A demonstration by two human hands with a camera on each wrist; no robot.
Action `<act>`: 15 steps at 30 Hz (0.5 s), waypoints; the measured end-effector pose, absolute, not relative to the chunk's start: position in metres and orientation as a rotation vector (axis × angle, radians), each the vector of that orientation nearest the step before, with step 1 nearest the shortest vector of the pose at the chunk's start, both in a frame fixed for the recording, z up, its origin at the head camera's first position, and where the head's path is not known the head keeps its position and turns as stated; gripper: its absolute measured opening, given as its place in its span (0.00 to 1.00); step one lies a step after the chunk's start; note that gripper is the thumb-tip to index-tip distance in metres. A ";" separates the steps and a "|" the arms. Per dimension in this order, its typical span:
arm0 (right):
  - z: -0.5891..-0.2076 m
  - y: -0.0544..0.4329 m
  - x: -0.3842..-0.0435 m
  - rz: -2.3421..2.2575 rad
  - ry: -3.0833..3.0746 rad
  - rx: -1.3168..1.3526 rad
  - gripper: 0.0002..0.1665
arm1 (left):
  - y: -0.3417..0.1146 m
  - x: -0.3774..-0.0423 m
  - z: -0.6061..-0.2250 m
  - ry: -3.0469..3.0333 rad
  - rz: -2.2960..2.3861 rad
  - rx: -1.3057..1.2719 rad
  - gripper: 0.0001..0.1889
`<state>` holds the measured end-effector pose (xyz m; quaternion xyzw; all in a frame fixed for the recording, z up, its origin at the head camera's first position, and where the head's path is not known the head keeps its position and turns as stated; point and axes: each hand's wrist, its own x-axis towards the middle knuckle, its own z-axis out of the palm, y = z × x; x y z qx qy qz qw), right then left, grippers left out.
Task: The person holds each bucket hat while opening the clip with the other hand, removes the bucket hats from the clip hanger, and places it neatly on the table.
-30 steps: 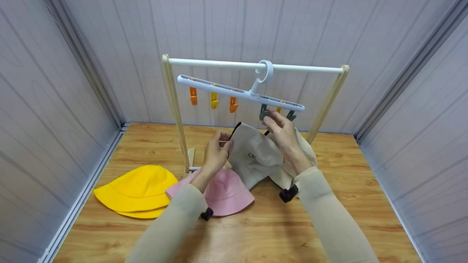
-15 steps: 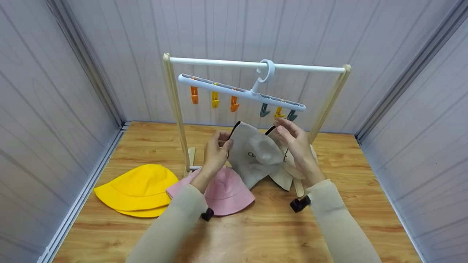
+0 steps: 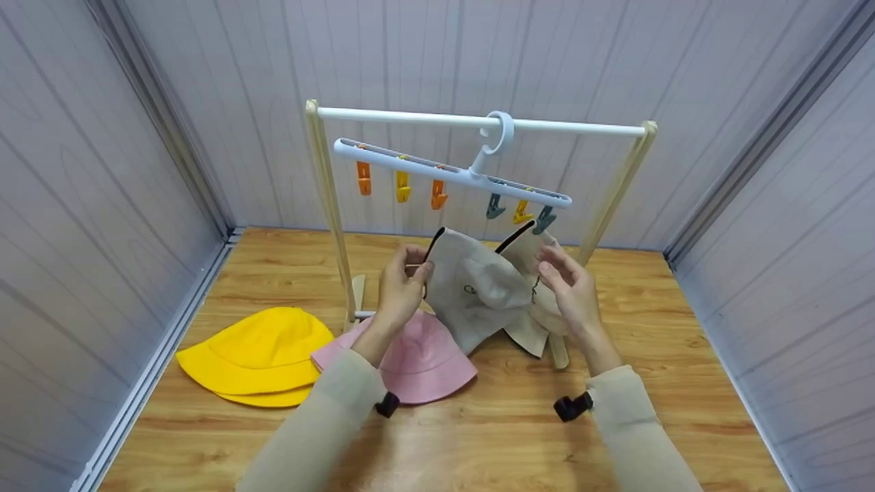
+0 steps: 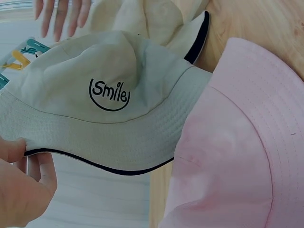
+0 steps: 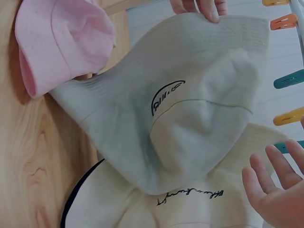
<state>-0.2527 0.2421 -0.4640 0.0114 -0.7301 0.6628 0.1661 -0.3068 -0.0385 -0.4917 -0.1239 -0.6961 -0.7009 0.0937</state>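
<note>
My left hand (image 3: 402,281) pinches the dark-edged brim of a pale grey bucket hat (image 3: 472,294), thumb on one side and fingers on the other. "Smile" lettering on that hat (image 4: 109,95) shows in the left wrist view. Behind it hangs a cream bucket hat (image 3: 526,256), its upper brim at the rightmost green clip (image 3: 545,219). My right hand (image 3: 571,287) is beside the cream hat with fingers spread and nothing held. In the right wrist view the fingers of this hand (image 5: 280,183) are loosely extended near the clip.
A pale blue hanger (image 3: 451,174) with orange, yellow and green clips hangs tilted from the white rod (image 3: 410,118) of a wooden stand (image 3: 329,205). Yellow hats (image 3: 256,355) and a pink hat (image 3: 427,365) lie on the wooden surface (image 3: 478,437). Panelled walls surround it.
My right hand has left the inner green clip, passed the yellow one and moved down and right, uncovering the cream hat. My left hand has kept its hold on the grey hat.
</note>
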 end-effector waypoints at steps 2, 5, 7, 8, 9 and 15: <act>-0.469 0.243 -0.251 1.869 -2.068 0.012 0.23 | -0.040 -0.306 -0.491 -2.061 -2.076 -0.371 0.08; -0.478 0.243 -0.246 1.885 -2.044 -0.028 0.22 | -0.041 -0.304 -0.491 -2.058 -2.068 -0.377 0.08; -0.484 0.243 -0.244 1.905 -2.034 -0.063 0.23 | -0.042 -0.303 -0.491 -2.056 -2.069 -0.385 0.08; -0.486 0.244 -0.243 1.912 -2.033 -0.080 0.23 | -0.042 -0.302 -0.491 -2.055 -2.073 -0.389 0.07; -0.489 0.244 -0.241 1.916 -2.034 -0.093 0.23 | -0.043 -0.302 -0.491 -2.055 -2.077 -0.392 0.07; -0.508 0.247 -0.238 1.875 -2.062 -0.124 0.23 | -0.045 -0.301 -0.491 -2.053 -2.107 -0.360 0.08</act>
